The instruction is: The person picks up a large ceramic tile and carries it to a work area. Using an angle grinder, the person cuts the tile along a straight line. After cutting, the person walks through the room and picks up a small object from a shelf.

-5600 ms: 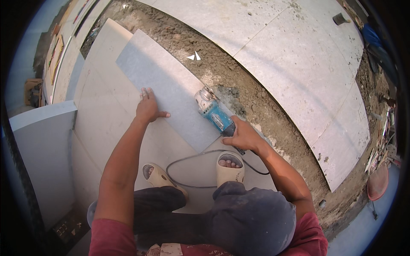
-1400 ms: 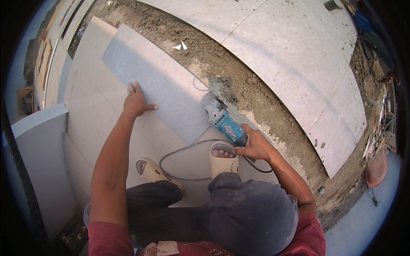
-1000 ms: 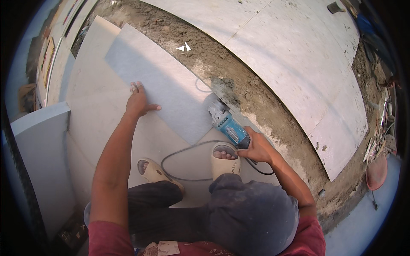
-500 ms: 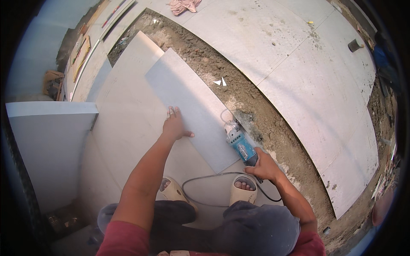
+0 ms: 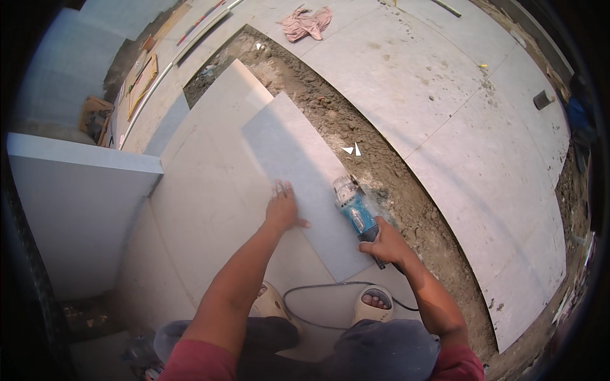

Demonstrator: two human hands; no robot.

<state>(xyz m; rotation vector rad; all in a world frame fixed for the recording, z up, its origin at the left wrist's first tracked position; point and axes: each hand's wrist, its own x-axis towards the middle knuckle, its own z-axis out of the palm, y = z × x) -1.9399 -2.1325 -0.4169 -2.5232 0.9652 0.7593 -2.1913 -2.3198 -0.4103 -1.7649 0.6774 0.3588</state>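
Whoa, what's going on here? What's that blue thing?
A person is crouching with a blue angle grinder in the right hand. Its metal head is at the edge of a gray slab, next to a strip of bare soil. The left hand, fingers spread, is at the slab's opposite edge. A black cord curves around by the sandals.

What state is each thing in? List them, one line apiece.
Slab: lying flat, partly shaded.
Angle grinder: held at the slab's right edge; running or off, cannot tell.
Left hand: spread open at the slab's left edge.
Right hand: closed around the angle grinder's rear.
Cord: slack, curved.
Sandals: worn.
Pink cloth: crumpled.
White shards: lying on bare soil.
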